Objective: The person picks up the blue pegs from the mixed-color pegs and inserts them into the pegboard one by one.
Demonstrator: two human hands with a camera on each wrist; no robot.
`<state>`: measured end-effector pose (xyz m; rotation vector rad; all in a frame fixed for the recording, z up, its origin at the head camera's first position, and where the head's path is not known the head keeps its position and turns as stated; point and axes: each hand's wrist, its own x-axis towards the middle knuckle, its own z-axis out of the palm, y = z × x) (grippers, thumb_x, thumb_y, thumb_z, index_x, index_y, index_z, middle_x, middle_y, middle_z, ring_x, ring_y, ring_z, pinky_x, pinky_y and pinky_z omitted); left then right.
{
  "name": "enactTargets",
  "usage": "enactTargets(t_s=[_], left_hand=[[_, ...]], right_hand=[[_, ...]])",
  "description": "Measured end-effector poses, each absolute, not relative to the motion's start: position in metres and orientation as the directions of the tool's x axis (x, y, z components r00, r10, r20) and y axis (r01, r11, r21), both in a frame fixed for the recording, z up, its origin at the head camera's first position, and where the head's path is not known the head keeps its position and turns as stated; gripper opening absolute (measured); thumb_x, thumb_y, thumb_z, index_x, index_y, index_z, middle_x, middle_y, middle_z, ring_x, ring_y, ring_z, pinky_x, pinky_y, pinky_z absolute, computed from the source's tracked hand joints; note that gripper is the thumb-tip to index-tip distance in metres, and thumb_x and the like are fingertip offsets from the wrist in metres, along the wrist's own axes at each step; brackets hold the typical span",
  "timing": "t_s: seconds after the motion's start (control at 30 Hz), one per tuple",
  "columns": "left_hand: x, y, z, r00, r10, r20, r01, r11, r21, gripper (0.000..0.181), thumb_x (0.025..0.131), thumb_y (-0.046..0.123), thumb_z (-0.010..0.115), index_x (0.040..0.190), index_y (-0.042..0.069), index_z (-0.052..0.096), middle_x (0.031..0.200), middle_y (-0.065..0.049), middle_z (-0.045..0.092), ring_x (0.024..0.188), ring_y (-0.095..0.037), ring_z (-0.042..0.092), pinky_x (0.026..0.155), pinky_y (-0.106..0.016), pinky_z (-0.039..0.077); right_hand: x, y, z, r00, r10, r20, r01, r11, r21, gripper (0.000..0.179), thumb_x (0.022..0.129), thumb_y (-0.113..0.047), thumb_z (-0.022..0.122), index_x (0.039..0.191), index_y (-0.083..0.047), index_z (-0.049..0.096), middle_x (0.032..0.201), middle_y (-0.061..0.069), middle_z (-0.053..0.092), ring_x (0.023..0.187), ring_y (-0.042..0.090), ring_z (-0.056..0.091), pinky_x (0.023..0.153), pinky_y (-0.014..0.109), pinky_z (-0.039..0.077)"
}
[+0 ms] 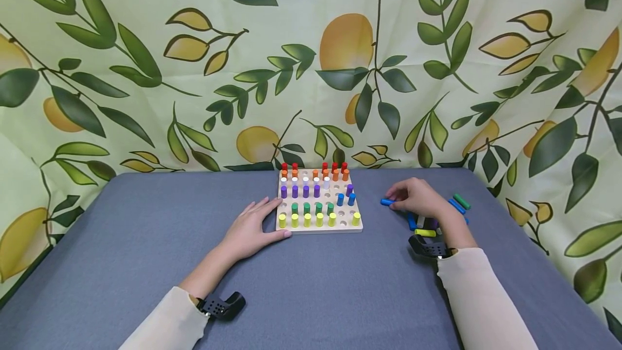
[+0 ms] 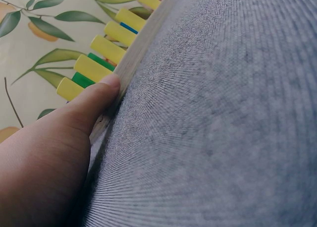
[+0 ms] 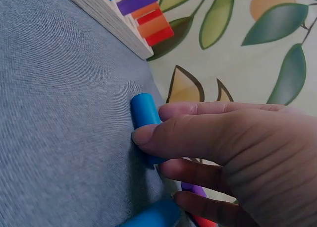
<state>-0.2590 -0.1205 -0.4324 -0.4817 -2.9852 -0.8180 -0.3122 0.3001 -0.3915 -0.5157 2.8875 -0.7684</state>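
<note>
By the left hand (image 1: 252, 231), fingers outstretched, the pegboard (image 1: 320, 231) is touched at its left edge. To its right, toward the counter's (image 1: 316, 290) back edge, a blue peg (image 1: 387, 202) is pinched by the right hand (image 1: 419, 197); probably light, stiff and smooth, it is best held mid-length.

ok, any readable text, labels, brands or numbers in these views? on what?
No readable text in any view.
Pegboard: no lettering visible.
Blue peg in the right hand: plain.
Backdrop: leaves and fruit, no words.
Left wrist device, right wrist device: too small to tell.
</note>
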Motion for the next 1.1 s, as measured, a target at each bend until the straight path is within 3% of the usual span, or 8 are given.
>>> enactTargets(t_s=[0.4, 0.7, 1.1], left_hand=[[-0.259, -0.12, -0.432, -0.956, 0.283, 0.075, 0.281, 0.817, 0.503, 0.088, 0.083, 0.066, 0.071, 0.155, 0.023, 0.044, 0.16, -0.019, 0.041, 0.15, -0.048, 0.032, 0.119, -0.067, 0.028], [-0.26, -0.122, -0.433, -0.947, 0.305, 0.1, 0.313, 0.809, 0.497, 0.087, 0.083, 0.065, 0.072, 0.154, 0.022, 0.045, 0.158, -0.017, 0.045, 0.151, -0.039, 0.035, 0.123, -0.062, 0.027], [-0.259, -0.121, -0.433, -0.951, 0.295, 0.093, 0.301, 0.81, 0.504, 0.087, 0.083, 0.065, 0.072, 0.154, 0.023, 0.045, 0.158, -0.018, 0.044, 0.15, -0.044, 0.034, 0.121, -0.065, 0.028]], right_hand=[[-0.315, 0.283, -0.394, -0.932, -0.362, -0.017, -0.311, 0.822, -0.477, 0.026, 0.09, -0.012, 0.074, 0.114, -0.003, 0.075, 0.093, 0.006, 0.074, 0.08, 0.015, 0.06, 0.07, 0.028, 0.05], [-0.313, 0.269, -0.395, -0.917, -0.399, 0.011, -0.359, 0.813, -0.459, 0.033, 0.091, -0.01, 0.072, 0.124, -0.01, 0.073, 0.092, 0.004, 0.069, 0.078, 0.015, 0.057, 0.069, 0.028, 0.047], [-0.313, 0.261, -0.393, -0.918, -0.397, 0.009, -0.357, 0.814, -0.459, 0.029, 0.091, -0.01, 0.071, 0.12, -0.01, 0.073, 0.093, 0.004, 0.068, 0.08, 0.016, 0.055, 0.068, 0.028, 0.046]])
